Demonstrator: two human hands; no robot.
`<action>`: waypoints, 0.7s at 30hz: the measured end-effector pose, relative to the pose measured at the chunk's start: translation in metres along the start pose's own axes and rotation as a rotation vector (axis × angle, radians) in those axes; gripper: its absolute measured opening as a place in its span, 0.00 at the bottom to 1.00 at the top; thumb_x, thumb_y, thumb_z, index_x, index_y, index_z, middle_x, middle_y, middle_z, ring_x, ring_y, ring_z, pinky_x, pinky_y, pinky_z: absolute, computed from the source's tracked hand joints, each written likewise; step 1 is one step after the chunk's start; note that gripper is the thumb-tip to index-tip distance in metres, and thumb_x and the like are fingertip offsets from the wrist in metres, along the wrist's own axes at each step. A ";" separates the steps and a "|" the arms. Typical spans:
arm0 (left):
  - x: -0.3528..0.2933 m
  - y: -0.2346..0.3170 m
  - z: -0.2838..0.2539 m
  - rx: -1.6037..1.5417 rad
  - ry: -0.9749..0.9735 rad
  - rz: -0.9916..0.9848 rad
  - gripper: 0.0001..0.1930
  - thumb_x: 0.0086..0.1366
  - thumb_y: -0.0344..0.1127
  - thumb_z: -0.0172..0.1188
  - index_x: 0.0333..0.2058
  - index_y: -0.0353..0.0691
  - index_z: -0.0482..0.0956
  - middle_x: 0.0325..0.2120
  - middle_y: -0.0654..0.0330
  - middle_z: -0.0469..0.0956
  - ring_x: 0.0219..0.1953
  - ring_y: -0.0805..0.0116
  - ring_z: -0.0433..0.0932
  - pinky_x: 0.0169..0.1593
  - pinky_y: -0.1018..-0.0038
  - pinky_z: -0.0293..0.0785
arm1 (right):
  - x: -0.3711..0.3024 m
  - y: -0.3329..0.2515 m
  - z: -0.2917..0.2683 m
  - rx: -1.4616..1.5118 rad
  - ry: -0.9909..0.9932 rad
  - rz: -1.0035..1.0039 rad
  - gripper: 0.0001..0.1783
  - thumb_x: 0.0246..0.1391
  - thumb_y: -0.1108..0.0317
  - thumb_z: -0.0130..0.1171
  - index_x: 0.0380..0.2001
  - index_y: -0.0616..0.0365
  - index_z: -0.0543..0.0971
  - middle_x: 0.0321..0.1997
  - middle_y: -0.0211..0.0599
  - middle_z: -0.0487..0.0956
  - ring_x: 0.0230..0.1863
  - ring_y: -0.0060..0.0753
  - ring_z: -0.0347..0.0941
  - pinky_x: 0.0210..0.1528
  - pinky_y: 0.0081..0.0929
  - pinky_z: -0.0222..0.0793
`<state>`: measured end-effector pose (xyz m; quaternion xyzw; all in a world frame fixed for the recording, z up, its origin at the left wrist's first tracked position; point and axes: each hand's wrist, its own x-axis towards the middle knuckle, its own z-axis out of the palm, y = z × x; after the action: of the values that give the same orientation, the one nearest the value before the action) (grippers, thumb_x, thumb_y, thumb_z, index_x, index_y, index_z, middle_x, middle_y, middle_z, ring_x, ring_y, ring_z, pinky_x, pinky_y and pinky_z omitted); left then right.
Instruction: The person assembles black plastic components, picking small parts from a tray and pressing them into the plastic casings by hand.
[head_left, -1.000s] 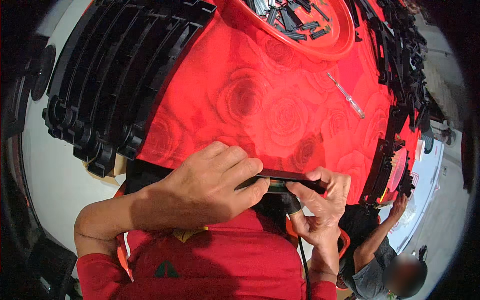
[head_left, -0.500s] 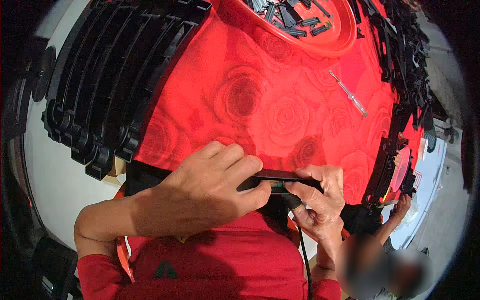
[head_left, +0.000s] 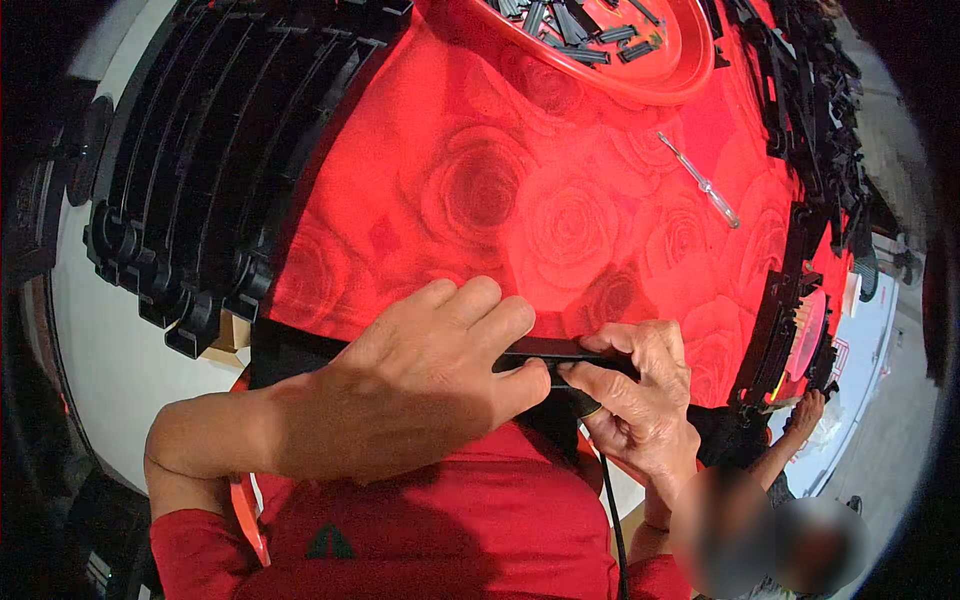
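A black plastic strip [head_left: 545, 348] lies along the near table edge, gripped by both of my hands. My left hand [head_left: 430, 365] wraps its left part, fingers over the top and thumb on the near side. My right hand [head_left: 645, 390] pinches it farther right, thumb tip close to my left thumb. Whatever small part sits between the thumbs is hidden. Below my right hand a black cable [head_left: 608, 500] hangs down past my red shirt. The strip's ends are mostly covered by my fingers.
Several long curved black plastic parts [head_left: 200, 150] fill the left side. A red tray [head_left: 665, 95] holds small black pieces [head_left: 575, 50]. A clear-handled screwdriver [head_left: 705, 187] lies on the red rose-patterned cloth [head_left: 480, 190]. Black parts [head_left: 790, 110] line the right; another person's hand [head_left: 808, 410] shows there.
The strip has tilted so more of its upper face shows. My thumbs have drawn closer together, covering the small greenish spot seen between them before. The view has shifted slightly.
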<state>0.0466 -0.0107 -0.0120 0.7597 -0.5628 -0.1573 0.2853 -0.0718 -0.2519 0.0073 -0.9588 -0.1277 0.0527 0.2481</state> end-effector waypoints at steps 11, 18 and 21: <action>-0.008 -0.011 0.015 -0.106 0.297 0.098 0.14 0.55 0.33 0.66 0.42 0.43 0.82 0.36 0.58 0.78 0.35 0.60 0.77 0.38 0.64 0.73 | -0.023 -0.015 -0.001 -0.018 0.020 0.105 0.32 0.24 0.74 0.70 0.43 0.44 0.87 0.46 0.33 0.79 0.41 0.42 0.72 0.41 0.37 0.71; -0.006 -0.018 0.028 -0.277 0.275 0.105 0.16 0.53 0.28 0.70 0.43 0.41 0.82 0.36 0.58 0.78 0.37 0.57 0.76 0.41 0.63 0.72 | -0.012 -0.008 -0.001 0.053 -0.018 0.031 0.35 0.25 0.74 0.71 0.47 0.46 0.87 0.50 0.37 0.78 0.44 0.43 0.73 0.44 0.39 0.70; -0.006 -0.017 0.029 -0.312 0.278 0.106 0.17 0.52 0.27 0.71 0.42 0.42 0.82 0.37 0.58 0.77 0.38 0.57 0.76 0.42 0.63 0.72 | -0.014 -0.005 0.003 0.139 -0.042 0.033 0.34 0.25 0.76 0.71 0.46 0.47 0.87 0.49 0.37 0.79 0.44 0.43 0.73 0.43 0.38 0.71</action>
<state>0.0416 -0.0090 -0.0454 0.6902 -0.5261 -0.1209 0.4819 -0.0865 -0.2504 0.0079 -0.9399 -0.1132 0.0854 0.3106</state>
